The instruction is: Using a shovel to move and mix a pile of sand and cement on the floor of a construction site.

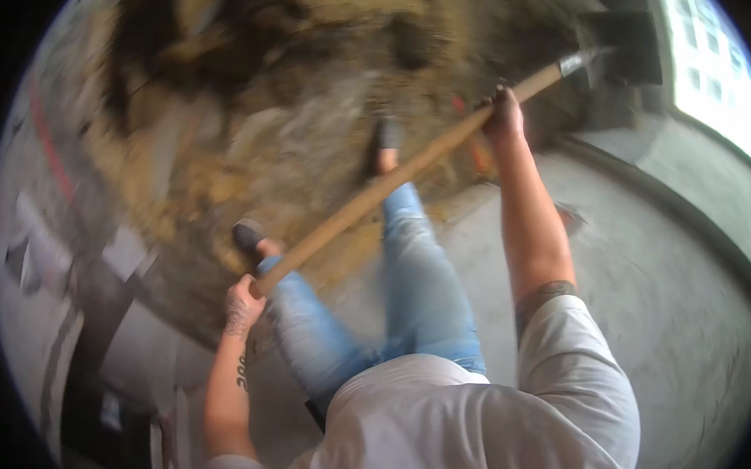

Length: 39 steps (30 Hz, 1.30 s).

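A long-handled shovel (378,186) slants across in front of me, from low at the left to high at the right. Around the end of its wooden handle, my left hand (245,303) is closed near my left knee. My right hand (505,116) grips the shaft farther up, just short of the metal socket, with that arm stretched out. The dark, squarish blade (625,45) is raised at the upper right, close to the bright window. Blur hides whether anything lies on it.
Uneven tan and brown soil (313,133) with dark hollows spreads ahead, under my shoes. Grey concrete floor (637,274) lies to the right, below a low ledge (718,184) by the window (724,57). Pale blocks (128,254) and a red strip (49,141) are at the left.
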Motion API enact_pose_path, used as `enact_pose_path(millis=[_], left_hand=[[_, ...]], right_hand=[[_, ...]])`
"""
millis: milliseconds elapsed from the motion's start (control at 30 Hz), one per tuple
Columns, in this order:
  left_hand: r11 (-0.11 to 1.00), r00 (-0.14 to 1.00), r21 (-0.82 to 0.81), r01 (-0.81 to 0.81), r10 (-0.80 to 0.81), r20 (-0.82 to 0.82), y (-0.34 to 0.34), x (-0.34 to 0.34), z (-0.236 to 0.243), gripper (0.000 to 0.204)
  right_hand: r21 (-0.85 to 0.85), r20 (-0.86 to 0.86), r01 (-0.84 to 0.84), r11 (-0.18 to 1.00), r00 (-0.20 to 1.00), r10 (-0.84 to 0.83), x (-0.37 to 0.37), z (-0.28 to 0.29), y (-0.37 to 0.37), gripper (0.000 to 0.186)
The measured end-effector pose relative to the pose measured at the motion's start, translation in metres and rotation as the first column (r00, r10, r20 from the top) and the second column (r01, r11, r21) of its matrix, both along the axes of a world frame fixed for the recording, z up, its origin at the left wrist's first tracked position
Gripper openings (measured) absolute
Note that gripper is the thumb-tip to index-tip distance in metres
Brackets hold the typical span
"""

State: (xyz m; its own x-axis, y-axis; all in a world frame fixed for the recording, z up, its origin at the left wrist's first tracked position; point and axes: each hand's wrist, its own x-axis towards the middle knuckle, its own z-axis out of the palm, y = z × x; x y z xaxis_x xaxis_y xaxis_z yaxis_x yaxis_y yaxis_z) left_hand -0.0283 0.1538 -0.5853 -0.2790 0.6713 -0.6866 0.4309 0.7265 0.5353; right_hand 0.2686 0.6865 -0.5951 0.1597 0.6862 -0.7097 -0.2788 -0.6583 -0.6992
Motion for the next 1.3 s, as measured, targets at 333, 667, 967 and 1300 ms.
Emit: enact_pose_path(millis=[333, 667, 967, 1300], left_hand=[[0.640, 0.962, -0.737, -0.218, 0.015, -0.272, -0.429, -0.060, 0.308, 0.011], [0.175, 0.915, -0.903, -0.392, 0.177, -0.363, -0.413, 0.007, 0.371, 0.007], [0.500, 0.910, -0.762, -0.411, 0.169, -0.379, -0.183, 0.061, 0.246, 0.003], [0.552, 0.893, -0.755, -0.354, -0.040, -0.448, -0.125, 0.108, 0.362, 0.004]], right_hand=[[-0.574, -0.417, -0.492, 0.654, 0.863, 0.284, -0.249, -0.147, -0.539, 0.016], [-0.804, -0.379, -0.473, 0.361, 0.875, 0.300, -0.329, -0.134, -0.633, 0.021], [-0.716, -0.295, -0.488, 0.499, 0.859, 0.418, -0.308, -0.206, -0.345, 0.018], [-0.739, -0.437, -0.497, 0.456, 0.867, 0.238, -0.251, -0.123, -0.289, 0.014]])
